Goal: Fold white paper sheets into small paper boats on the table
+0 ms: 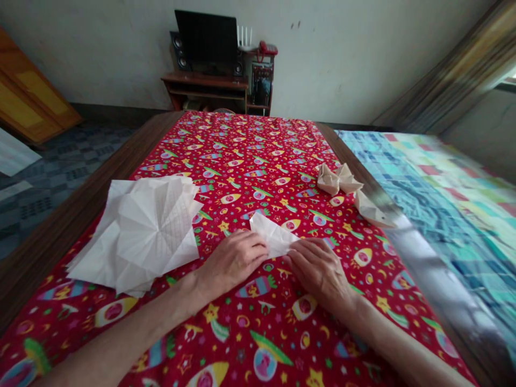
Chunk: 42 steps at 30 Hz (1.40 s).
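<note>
A small folded piece of white paper (273,235) lies between my hands on the red patterned cloth (258,301). My left hand (237,255) has its fingers curled over the left end of the paper. At the right end, the fingers of my right hand (316,266) are pressed together on its lower corner. Both thumbs are mostly hidden. Left of my hands rests a fanned stack of creased white sheets (155,231). Several folded paper shapes (338,180) sit at the cloth's right edge.
Dark wooden edging (108,174) borders the cloth. To the right is a bed (439,204) with a blue checked cover. A desk (205,80) with a monitor (207,40), speakers and a red telephone (266,49) stands by the far wall. A wooden cabinet (32,91) is at left.
</note>
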### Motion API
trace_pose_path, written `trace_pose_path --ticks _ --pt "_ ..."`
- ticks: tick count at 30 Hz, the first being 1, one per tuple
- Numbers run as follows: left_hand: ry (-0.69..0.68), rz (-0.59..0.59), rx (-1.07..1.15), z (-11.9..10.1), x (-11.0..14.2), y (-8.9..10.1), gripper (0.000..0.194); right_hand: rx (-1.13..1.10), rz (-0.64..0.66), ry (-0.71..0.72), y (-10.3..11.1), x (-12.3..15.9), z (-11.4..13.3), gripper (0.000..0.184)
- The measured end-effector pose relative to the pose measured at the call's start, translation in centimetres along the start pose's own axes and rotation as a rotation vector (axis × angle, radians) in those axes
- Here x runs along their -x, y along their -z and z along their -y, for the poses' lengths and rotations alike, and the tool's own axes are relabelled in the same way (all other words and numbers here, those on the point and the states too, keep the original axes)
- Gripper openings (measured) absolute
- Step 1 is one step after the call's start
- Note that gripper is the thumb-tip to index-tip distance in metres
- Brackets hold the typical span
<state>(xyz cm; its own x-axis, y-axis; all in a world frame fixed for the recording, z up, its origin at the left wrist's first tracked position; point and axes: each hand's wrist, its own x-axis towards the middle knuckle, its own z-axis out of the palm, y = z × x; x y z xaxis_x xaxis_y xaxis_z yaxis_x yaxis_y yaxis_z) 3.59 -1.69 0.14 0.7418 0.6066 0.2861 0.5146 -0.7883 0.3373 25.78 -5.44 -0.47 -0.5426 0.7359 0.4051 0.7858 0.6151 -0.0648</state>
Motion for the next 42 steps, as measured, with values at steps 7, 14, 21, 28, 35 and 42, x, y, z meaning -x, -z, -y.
trace_pose_path --ticks 7,14,21,28,35,42 --pt "-0.035 0.06 0.051 3.0 -3.1 0.0 0.029 0.054 0.02 -0.323 -0.4 -0.7 -1.1 0.021" --pt "0.036 0.163 -0.065 4.1 -4.4 0.8 0.051 0.029 0.015 -0.354 -0.2 -0.2 -1.2 0.021" --pt "0.025 0.152 -0.079 4.5 -4.8 0.8 0.056 0.015 0.049 -0.378 -0.3 -0.4 -0.9 0.018" --pt "0.02 0.189 -0.112 4.4 -5.0 1.0 0.063 -0.11 0.052 -0.374 -0.6 -0.1 -1.4 0.02" --pt "-0.033 0.226 -0.085 4.5 -5.4 1.3 0.055 -0.178 0.068 -0.444 -1.3 -0.9 -2.0 0.023" --pt "-0.055 0.232 -0.059 4.7 -5.6 1.2 0.065 -0.344 0.077 -0.473 -1.6 -2.0 -2.0 0.012"
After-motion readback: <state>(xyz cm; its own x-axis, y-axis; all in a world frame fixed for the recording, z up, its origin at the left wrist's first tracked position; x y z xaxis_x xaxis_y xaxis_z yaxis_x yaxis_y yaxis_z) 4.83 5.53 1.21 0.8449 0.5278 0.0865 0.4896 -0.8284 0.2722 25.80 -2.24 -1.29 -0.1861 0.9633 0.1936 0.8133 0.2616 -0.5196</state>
